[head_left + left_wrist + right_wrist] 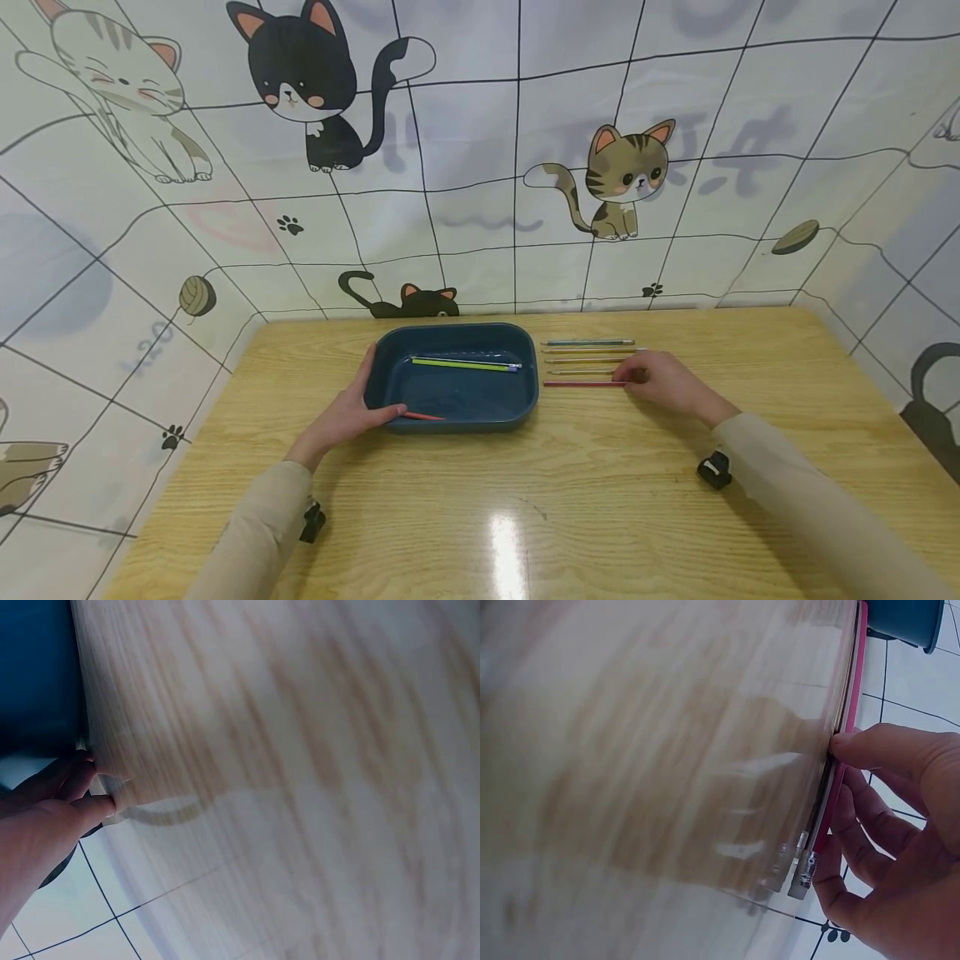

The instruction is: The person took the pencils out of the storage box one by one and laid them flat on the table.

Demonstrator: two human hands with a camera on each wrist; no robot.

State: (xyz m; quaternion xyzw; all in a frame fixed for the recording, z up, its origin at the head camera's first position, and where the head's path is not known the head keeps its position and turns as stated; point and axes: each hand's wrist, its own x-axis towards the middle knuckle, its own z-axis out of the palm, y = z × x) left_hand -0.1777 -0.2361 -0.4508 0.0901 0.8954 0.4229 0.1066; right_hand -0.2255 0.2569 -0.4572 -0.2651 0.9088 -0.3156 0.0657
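My left hand (347, 417) grips the front left corner of a dark blue tray (457, 423), with the thumb over the rim and the other fingers along the outer wall. Inside the tray lie a lime green pencil (461, 364) and an orange-red pencil (426, 416), whose left end is near my thumb. To the right of the tray, my right hand (667, 382) pinches a red pencil (853, 697) near its eraser end, low at the table. Behind it lie a teal pencil (588, 342) and several yellowish pencils (581, 351), roughly parallel.
Everything stands on a light wooden table (450, 517). A patterned cloth wall (480, 208) with cartoon cats rises along the table's back edge and both sides. Small black devices (714, 470) hang at both wrists.
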